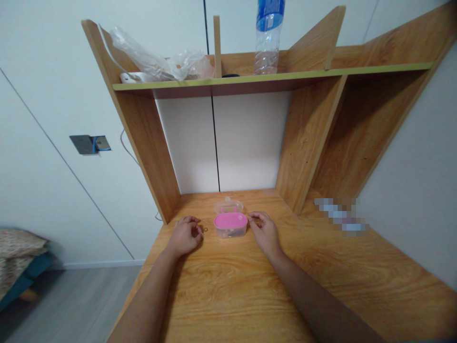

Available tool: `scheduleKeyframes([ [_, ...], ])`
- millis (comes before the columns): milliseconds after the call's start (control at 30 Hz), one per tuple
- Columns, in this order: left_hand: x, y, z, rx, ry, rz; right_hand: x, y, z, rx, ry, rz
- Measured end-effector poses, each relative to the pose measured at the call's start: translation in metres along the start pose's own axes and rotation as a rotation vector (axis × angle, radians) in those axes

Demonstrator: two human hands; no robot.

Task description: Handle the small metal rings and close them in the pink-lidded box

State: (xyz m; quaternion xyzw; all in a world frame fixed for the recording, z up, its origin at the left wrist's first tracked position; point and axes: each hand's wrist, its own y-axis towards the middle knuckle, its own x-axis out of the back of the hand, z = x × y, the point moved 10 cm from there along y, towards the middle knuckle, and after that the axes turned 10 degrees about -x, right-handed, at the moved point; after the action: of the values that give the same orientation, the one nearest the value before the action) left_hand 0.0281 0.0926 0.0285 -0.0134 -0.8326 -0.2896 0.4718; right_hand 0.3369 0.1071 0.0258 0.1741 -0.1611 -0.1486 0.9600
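a small pink box (230, 225) with its clear lid (229, 206) open sits on the wooden desk (228, 286) between both hands. the left hand (184, 235) rests with fingers curled, pinching a tiny ring (205, 230). the right hand (264, 231) lies just beside the box, fingertips pressed together.

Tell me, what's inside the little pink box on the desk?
The little pink box stands open between both hands, its clear lid tipped back behind it. The inside looks pink; any contents are too small to tell. A tiny ring lies outside, by the left hand.
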Motion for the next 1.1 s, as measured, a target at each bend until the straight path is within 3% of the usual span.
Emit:
scheduleKeyframes([
  [267, 0.012, 0.0, -0.002, 0.091, -0.276, -0.155, 0.007, -0.007, 0.025, 0.112, -0.015, -0.028],
  [500, -0.003, 0.001, -0.013, 0.182, -0.684, -0.272, -0.001, -0.034, 0.073, 0.402, -0.039, 0.092],
  [733, -0.016, 0.007, -0.05, 0.107, -0.945, -0.193, -0.025, -0.07, 0.106, 0.688, -0.099, 0.331],
  [1100, -0.043, 0.005, -0.073, 0.06, -1.062, -0.059, -0.033, -0.078, 0.107, 0.74, -0.129, 0.365],
])
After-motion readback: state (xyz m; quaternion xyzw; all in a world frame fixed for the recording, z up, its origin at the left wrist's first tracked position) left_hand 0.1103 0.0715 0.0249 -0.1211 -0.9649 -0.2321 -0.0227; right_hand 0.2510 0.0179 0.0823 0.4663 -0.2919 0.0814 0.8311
